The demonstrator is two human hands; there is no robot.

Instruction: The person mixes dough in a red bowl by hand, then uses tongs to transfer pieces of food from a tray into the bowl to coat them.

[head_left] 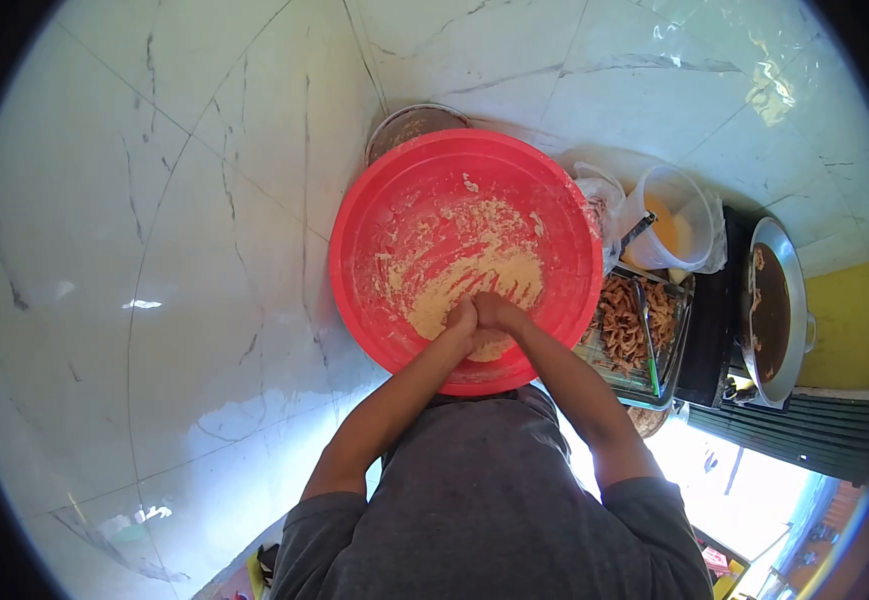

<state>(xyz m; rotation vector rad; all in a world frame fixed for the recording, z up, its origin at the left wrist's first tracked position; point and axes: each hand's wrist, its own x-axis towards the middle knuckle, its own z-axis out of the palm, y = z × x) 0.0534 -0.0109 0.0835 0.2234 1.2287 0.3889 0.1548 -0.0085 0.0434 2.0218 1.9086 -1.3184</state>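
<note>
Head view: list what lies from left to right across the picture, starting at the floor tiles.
Marble tiles → red basin of dough → tray of fried pieces → pan of dark liquid.

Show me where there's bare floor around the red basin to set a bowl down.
Left of the red basin the marble floor is bare; more bare floor lies beyond the metal bowl at its far rim. The right side is crowded: plastic jug, tray of fried snacks and pan sit close together.
</note>
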